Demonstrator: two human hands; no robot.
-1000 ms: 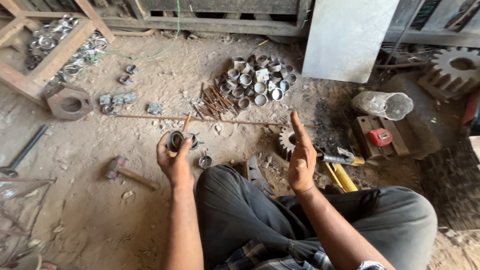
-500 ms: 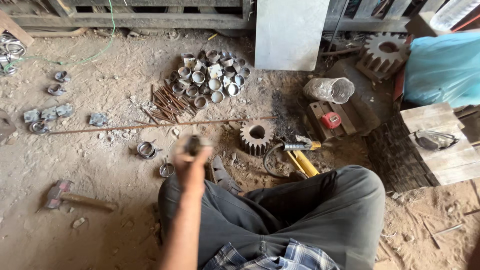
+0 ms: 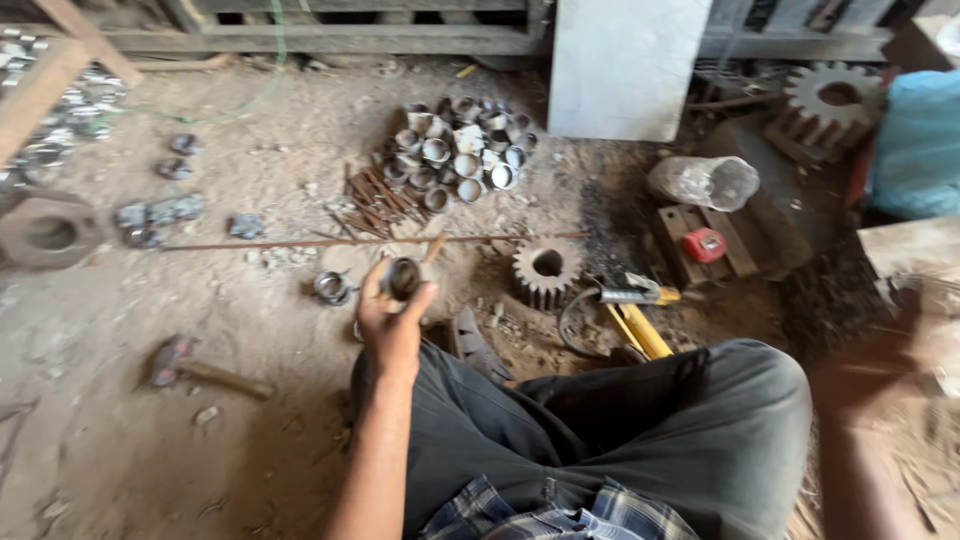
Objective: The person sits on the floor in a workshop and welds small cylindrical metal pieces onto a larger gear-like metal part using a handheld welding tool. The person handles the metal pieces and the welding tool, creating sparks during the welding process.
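Gripping a small metal ring, my left hand had its fingers curled round it, held above the dirt floor just past my knee. My right hand was a blur off to the side; whether its grip was open I could not tell. Another ring lay just left of my hand, a hammer nearer me. Beyond sat a gear, a thin rod, then a pile of rings.

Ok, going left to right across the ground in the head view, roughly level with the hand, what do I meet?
Hammer → loose metal ring → left hand holding a metal ring → toothed gear → yellow-handled tool.
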